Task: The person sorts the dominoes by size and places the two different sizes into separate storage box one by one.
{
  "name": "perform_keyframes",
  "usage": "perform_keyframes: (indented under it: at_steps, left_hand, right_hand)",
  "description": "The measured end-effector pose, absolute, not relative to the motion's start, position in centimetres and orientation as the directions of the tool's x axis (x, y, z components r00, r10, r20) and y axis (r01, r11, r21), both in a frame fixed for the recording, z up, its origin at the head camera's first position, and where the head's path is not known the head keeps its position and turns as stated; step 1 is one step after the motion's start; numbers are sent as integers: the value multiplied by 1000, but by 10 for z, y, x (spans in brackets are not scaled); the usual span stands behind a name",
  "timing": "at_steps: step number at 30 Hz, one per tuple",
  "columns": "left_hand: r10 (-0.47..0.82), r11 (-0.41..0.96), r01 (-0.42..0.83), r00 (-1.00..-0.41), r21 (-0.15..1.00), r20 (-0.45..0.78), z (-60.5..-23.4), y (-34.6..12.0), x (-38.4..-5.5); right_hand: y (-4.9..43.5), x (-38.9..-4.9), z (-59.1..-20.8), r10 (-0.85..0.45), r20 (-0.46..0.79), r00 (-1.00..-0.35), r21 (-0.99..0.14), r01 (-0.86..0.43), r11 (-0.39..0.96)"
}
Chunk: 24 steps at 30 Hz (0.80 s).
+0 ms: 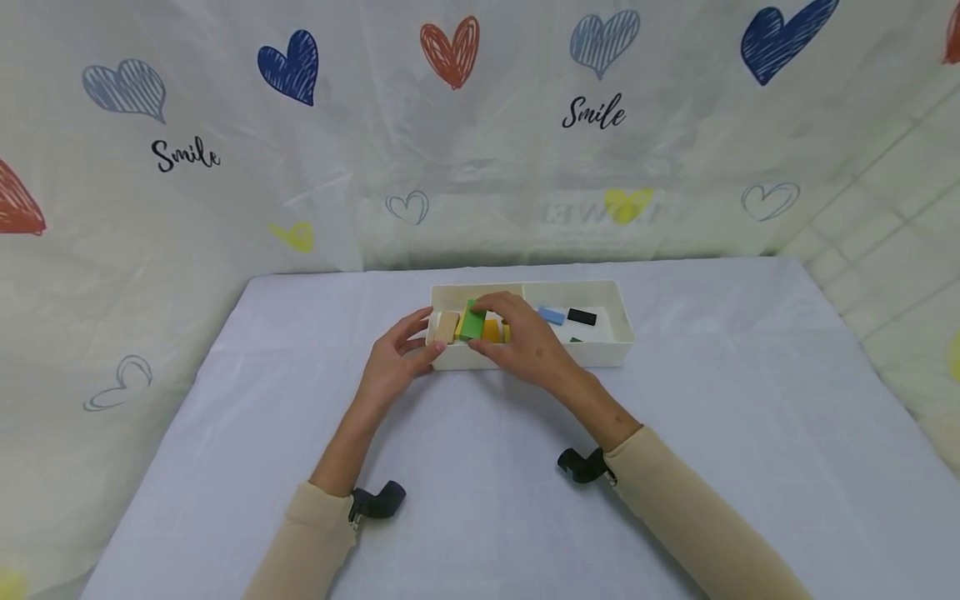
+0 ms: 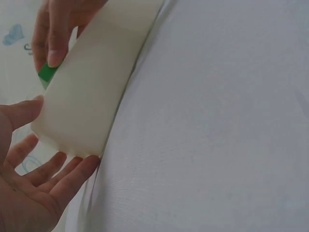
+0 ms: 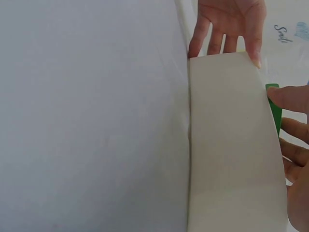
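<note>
A long white two-compartment box [image 1: 551, 356] sits near the table's back edge. My left hand [image 1: 396, 357] holds its left end, the thumb at the front rim and the fingers spread along the end wall [image 2: 77, 140]. Over the left compartment, my right hand [image 1: 525, 342] pinches a green block [image 1: 472, 322] between thumb and fingers. The block stands upright and shows just past the rim in the right wrist view. Beside it in that compartment are a tan block [image 1: 447, 327] and yellow blocks [image 1: 491, 332], partly hidden by the right hand.
In the right compartment lie a blue block [image 1: 551, 316], a black block [image 1: 582, 317] and a dark green piece [image 1: 576, 340] mostly behind the front wall. A white cloth [image 1: 480, 483] covers the table. Behind it hangs a sheet [image 1: 495, 133] printed with hearts.
</note>
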<state>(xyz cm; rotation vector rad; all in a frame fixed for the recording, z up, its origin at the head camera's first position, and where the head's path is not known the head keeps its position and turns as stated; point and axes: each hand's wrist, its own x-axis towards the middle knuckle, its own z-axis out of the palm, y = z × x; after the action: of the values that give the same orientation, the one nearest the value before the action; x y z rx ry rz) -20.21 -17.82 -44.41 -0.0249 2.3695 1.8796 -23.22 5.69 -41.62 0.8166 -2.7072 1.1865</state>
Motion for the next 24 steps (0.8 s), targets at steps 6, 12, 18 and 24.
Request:
perform_keyframes:
  at_steps: [6, 12, 18, 24]
  left_hand:
    - [63, 210, -86, -993, 974, -102, -446, -177, -202]
    - [69, 196, -77, -993, 978, -92, -445, -176, -201]
    - [63, 214, -79, -994, 974, -95, -445, -175, -201]
    - [59, 225, -83, -993, 971, -99, -444, -173, -201]
  right_hand:
    - [55, -236, -416, -449, 246, -859, -655, -489, 577]
    - [53, -240, -417, -428, 221, -876, -653, -459, 602]
    - [51, -242, -416, -390, 193, -900, -667, -412, 621]
    - [51, -246, -416, -379, 186, -906, -665, -400, 630]
